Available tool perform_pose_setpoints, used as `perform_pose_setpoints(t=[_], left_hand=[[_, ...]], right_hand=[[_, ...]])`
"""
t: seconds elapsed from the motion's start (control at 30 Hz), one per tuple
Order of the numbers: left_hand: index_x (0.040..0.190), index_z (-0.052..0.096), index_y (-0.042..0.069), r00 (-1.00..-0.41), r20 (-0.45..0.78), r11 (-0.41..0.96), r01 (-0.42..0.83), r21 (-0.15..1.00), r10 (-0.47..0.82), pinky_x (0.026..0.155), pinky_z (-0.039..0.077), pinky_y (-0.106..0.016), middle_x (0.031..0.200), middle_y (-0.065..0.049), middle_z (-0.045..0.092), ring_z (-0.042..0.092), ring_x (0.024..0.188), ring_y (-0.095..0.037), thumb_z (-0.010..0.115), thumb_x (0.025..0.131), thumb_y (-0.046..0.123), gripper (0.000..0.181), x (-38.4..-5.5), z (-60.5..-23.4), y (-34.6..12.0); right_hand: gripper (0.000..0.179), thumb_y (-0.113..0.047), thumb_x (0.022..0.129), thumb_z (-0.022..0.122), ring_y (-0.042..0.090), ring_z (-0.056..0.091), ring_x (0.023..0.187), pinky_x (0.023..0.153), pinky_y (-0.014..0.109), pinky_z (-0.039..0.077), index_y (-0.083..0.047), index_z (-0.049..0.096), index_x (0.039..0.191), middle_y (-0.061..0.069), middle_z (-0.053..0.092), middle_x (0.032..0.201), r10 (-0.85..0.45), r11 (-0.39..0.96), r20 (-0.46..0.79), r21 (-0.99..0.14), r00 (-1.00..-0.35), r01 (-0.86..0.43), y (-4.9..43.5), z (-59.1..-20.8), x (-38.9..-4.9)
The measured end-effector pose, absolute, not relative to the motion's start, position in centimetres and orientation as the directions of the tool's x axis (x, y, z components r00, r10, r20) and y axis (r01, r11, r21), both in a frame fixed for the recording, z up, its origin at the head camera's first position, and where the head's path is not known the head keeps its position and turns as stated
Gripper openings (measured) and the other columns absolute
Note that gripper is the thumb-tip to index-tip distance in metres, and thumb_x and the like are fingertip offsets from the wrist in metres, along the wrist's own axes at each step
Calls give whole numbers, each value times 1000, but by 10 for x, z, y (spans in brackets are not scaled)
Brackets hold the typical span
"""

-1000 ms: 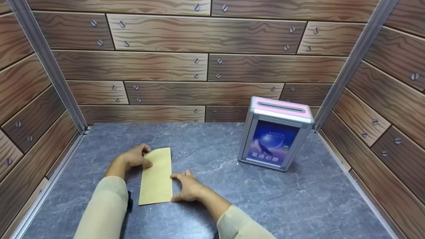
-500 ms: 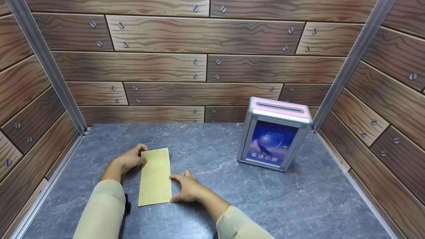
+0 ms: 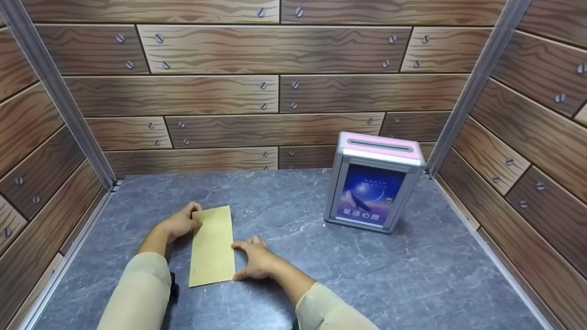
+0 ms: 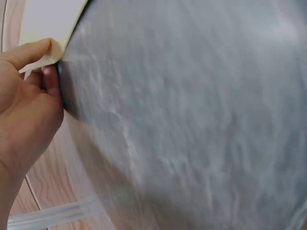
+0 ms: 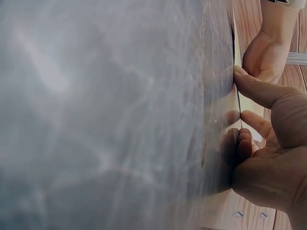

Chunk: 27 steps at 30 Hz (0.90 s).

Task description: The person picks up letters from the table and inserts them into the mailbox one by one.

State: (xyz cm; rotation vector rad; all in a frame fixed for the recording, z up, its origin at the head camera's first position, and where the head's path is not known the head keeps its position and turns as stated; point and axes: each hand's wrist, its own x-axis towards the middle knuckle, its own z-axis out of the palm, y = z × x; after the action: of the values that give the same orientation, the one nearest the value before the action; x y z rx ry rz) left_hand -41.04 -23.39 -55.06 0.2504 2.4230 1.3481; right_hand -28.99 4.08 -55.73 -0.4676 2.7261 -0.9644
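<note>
A flat yellow paper envelope [image 3: 212, 247] lies lengthwise on the grey marbled table, left of the middle in the head view. My left hand [image 3: 178, 224] pinches its far left corner, and in the left wrist view the thumb [image 4: 36, 51] lies over the paper with fingers beneath. On the opposite side, my right hand [image 3: 257, 261] touches the envelope's right edge with thumb and index finger spread apart. The right wrist view has those two fingertips at the thin edge, while the other fingers [image 5: 244, 143] are bent against the tabletop.
Back right stands a silver-framed box [image 3: 373, 183] with a pink top, a long slot [image 3: 379, 145] and a small lock on its blue picture door. Wood-print walls [image 3: 220, 94] with metal corner posts [image 3: 474, 78] enclose the table [image 3: 293, 293] on three sides.
My left thumb has drawn back from the envelope's face toward its far left corner. My right hand keeps its place at the edge. The head view has shifted slightly.
</note>
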Motion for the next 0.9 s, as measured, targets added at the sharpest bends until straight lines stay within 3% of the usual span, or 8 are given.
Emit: perform_pose_setpoints(t=[0.27,0.43,0.53,0.7,0.9], left_hand=[[123,40,4,-946,-146,546,37,837,288,93,40,-35,111,-11,51,52,110,-29,49,107,1,19,-402,-548,-230],[132,41,3,-972,-104,491,13,871,212,69,46,-31,114,-15,54,52,79,-21,45,110,4,23,-397,-545,-228],[135,42,3,-982,-80,481,11,877,169,68,48,-30,119,-18,60,57,79,-20,47,111,8,25,-394,-543,-227],[135,42,2,-992,-13,488,49,871,124,87,50,-27,135,-23,62,62,114,-26,52,111,12,27,-386,-534,-225],[131,42,4,-997,21,411,47,911,68,80,52,-25,135,-23,62,62,109,-22,56,111,13,26,-378,-521,-221]], right_hand=[[85,-25,76,100,24,49,124,116,39,49,-19,61,151,6,51,127,-375,736,-120,-642,-919,-216,43,-559,-293],[86,-25,76,100,26,51,124,116,41,50,-16,59,152,8,52,127,-375,737,-112,-639,-920,-222,43,-557,-292],[84,-24,76,100,25,51,122,115,40,50,-17,61,149,7,52,125,-366,735,-112,-643,-924,-213,42,-556,-291],[59,-20,74,101,22,50,120,113,37,49,-17,69,123,2,50,120,-346,711,-108,-679,-932,-186,42,-556,-290],[33,-13,72,100,19,45,113,107,33,47,-10,73,91,-2,46,111,-356,663,-76,-722,-931,-195,44,-556,-287]])
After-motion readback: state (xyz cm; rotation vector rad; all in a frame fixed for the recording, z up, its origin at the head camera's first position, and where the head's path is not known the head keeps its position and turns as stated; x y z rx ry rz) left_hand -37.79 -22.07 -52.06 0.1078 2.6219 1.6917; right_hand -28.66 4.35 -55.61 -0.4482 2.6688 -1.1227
